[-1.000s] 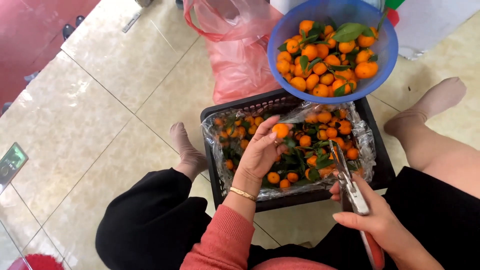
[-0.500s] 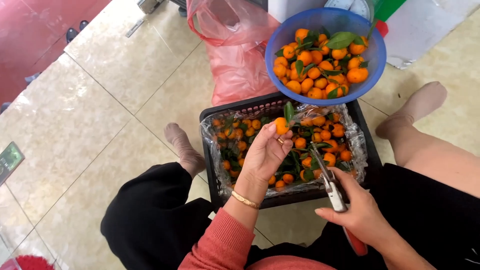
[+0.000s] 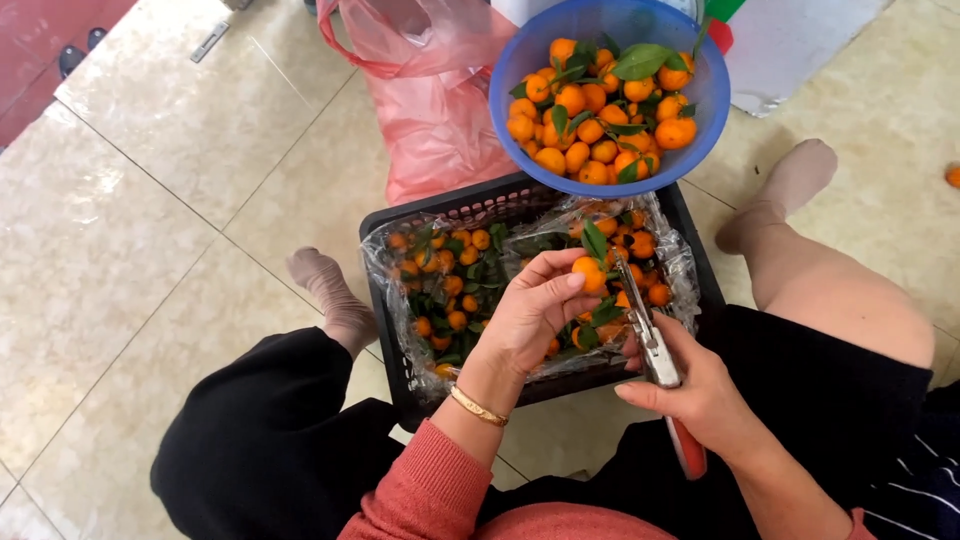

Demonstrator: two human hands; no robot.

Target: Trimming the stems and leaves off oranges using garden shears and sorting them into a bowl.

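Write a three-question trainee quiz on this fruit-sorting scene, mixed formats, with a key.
1. True or false: the left hand holds a small orange fruit with a leaf attached.
2. Which tool is in the right hand? A) a knife B) red-handled clippers C) a spoon
3. Fill in: the blue bowl of oranges sits at the far edge of the black ____, which is lined with clear plastic.

Key: 1 true; 2 B; 3 crate

a single head-worn camera looks steeply down, close over the person's lap, crate [image 3: 400, 225] and tiled floor [image 3: 120, 250].
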